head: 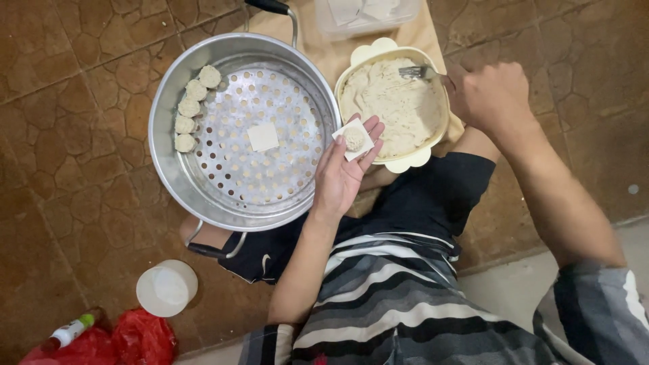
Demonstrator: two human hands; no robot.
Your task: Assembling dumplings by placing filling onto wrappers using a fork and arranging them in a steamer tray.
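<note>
My left hand (341,172) is palm up and holds a small square white wrapper (353,138) with a dab of pale filling on it, just over the gap between the steamer and the bowl. My right hand (488,98) grips a metal fork (418,71) whose tines rest in the pale filling inside a cream bowl (392,162). A round metal steamer pot (165,162) with a perforated tray sits to the left. Several finished dumplings (191,107) line its left rim, and one flat square wrapper (263,136) lies at the tray's middle.
A clear plastic container (365,15) stands behind the bowl on a tan cloth. A white round lid or cup (166,288) sits on the brown tiled floor at lower left, near a red plastic bag (138,338) and a small bottle (71,330). My legs lie under the pot.
</note>
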